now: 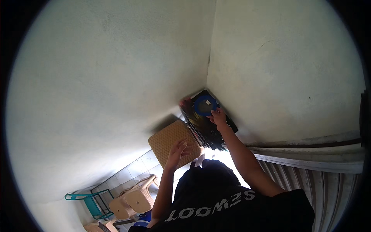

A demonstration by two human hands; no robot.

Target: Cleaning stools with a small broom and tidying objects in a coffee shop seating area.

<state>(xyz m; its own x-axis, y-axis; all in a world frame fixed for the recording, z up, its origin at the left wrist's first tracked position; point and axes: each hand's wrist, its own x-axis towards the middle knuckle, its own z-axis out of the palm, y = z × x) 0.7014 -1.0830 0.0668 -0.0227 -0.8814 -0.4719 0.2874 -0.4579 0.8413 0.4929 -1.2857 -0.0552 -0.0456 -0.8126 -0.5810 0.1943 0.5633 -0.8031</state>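
Note:
My right hand (218, 117) grips the near right rim of a round, shallow dish (197, 109) with a blue rim and greyish middle. Small pale pieces (208, 102) show within its ring. Beneath the dish is a dark stack (207, 133) with a printed, glossy top, standing in the corner of the walls. Over a tan, woven-pattern plastic stool top (163, 139), my left hand (177, 152) hangs with fingers apart and nothing in them. Whether it touches the stool cannot be told.
Two beige plastic chairs or stools (139, 200) stand at the lower left, near a teal metal-framed chair (94, 204). A blue object (146, 217) is partly hidden by my left arm. Plain walls (116, 72) meet behind the stack. Ribbed metal shutter panels (313, 179) run along the right.

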